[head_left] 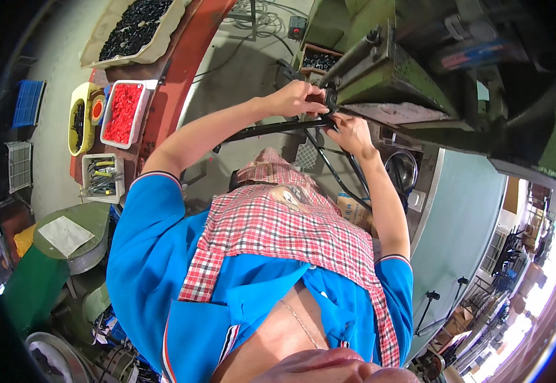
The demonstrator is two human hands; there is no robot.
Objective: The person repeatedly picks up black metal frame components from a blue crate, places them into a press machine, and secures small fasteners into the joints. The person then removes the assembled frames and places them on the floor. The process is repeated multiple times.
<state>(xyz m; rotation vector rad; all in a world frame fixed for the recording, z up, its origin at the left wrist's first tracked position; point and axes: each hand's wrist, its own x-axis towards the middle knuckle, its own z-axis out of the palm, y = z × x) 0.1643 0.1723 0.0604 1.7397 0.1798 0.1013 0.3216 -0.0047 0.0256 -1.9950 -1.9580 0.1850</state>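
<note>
Both of my hands are raised at the front of a green press-like machine (393, 83). My left hand (297, 99) is closed in a pinch beside a small black fitting (331, 99) at the machine's edge; what lies between its fingertips is hidden. Just to the right and lower, my right hand (353, 134) has its fingers curled round the end of a black tubular metal frame (275, 129). One tube of this frame runs off to the left, and more black tubes (330, 167) slant down to the right below the hands.
On the red bench (195, 45) at left stand a tray of black parts (134, 29), a white bin of red pieces (123, 113), a yellow container (81, 121) and a tool box (102, 177). A box of metal parts (319, 59) sits behind my hands. Cables (259, 19) lie on the floor.
</note>
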